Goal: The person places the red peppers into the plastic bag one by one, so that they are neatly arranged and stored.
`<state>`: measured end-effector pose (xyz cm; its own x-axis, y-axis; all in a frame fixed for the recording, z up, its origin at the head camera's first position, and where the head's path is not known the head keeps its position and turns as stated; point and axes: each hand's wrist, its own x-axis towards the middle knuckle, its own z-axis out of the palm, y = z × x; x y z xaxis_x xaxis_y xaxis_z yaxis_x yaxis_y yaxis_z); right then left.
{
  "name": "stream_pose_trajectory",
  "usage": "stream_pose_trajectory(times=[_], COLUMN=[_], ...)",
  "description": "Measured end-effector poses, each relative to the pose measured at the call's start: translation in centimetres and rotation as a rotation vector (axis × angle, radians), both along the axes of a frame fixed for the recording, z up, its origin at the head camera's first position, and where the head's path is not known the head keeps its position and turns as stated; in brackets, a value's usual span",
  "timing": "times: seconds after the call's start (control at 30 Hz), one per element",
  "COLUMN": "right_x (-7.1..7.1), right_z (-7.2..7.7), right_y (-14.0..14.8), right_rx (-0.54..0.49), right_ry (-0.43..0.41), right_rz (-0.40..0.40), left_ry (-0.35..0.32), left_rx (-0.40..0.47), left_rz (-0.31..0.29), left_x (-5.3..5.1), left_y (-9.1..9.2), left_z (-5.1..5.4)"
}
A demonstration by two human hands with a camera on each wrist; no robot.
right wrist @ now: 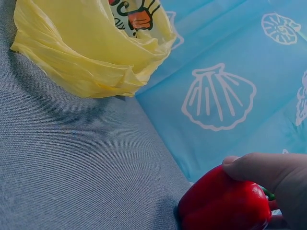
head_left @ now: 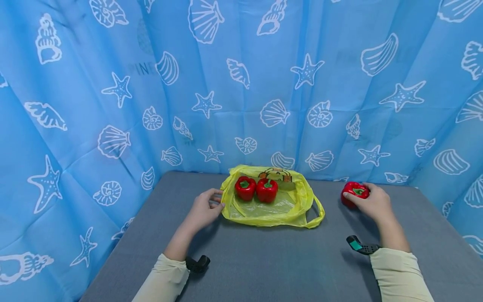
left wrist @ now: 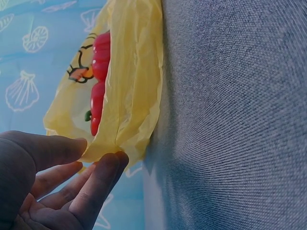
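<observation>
A yellow plastic bag (head_left: pixel 286 218) lies open on the table, with two red bell peppers (head_left: pixel 245 189) side by side inside it. My left hand (head_left: pixel 205 209) pinches the bag's left rim between thumb and fingers, as the left wrist view shows close up on the yellow plastic (left wrist: pixel 134 86). Over at the right of the table, my right hand (head_left: pixel 374 204) grips another red bell pepper (head_left: pixel 349 195), its thumb and fingers on either side of the green stem. In the right wrist view this pepper (right wrist: pixel 223 203) sits low, partly covered by the hand.
A grey cloth covers the table (head_left: pixel 264 264). Behind it hangs a blue curtain (head_left: pixel 234 121) printed with white shells and starfish. The bag's handle loop (head_left: pixel 320 212) spreads toward the right, between the bag and the right hand. Both wrists wear black straps.
</observation>
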<state>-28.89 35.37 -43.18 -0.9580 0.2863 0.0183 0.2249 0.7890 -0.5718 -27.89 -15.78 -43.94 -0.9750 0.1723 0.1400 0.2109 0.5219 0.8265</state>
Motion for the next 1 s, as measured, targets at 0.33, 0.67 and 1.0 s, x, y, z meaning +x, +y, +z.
stream_pose_trajectory(times=[0.33, 0.67, 1.0], right_x=[0.1, 0.2, 0.5], right_z=[-0.2, 0.7, 2.7], right_y=[0.2, -0.4, -2.3], right_rx=[0.004, -0.008, -0.037], right_ry=[0.025, 0.063, 0.134], right_rz=[0.008, 0.013, 0.041], left_ry=[0.006, 0.0, -0.002], left_rx=[0.005, 0.015, 0.014], left_rz=[-0.008, -0.009, -0.011], left_x=[0.0, 0.1, 0.1], left_y=[0.0, 0.1, -0.1], left_z=[0.1, 0.2, 0.1])
